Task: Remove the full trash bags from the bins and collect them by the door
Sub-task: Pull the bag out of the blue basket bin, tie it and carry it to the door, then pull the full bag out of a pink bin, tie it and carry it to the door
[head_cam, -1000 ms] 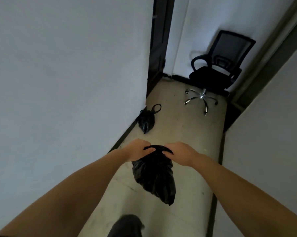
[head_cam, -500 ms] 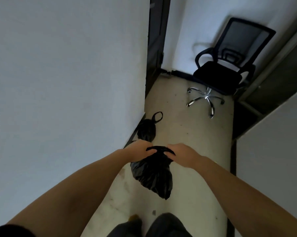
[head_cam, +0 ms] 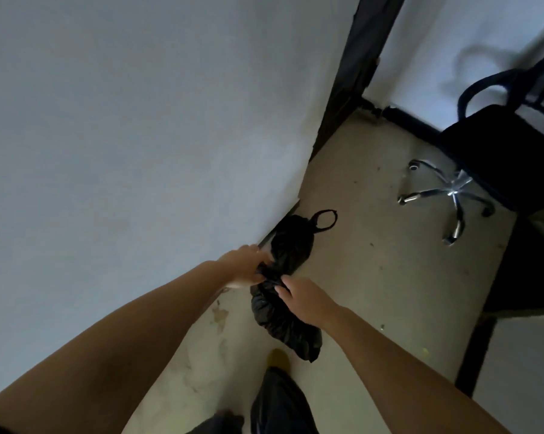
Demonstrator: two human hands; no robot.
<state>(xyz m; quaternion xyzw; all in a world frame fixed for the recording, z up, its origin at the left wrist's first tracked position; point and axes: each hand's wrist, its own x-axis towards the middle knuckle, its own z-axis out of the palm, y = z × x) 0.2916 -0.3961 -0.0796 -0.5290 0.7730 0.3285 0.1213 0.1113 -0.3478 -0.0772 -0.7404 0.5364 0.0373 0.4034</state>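
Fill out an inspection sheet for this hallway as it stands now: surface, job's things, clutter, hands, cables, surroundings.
Surface: pale floor, stained and speckled.
Job's things: held trash bag, gathered at its top; second trash bag lies on the floor against the left wall, loop handle up.
Clutter: nothing seen.
Hands: left hand and right hand both grip the held bag's neck.
Cables: nothing seen.
Surroundings: black office chair with chrome base, dark door frame.
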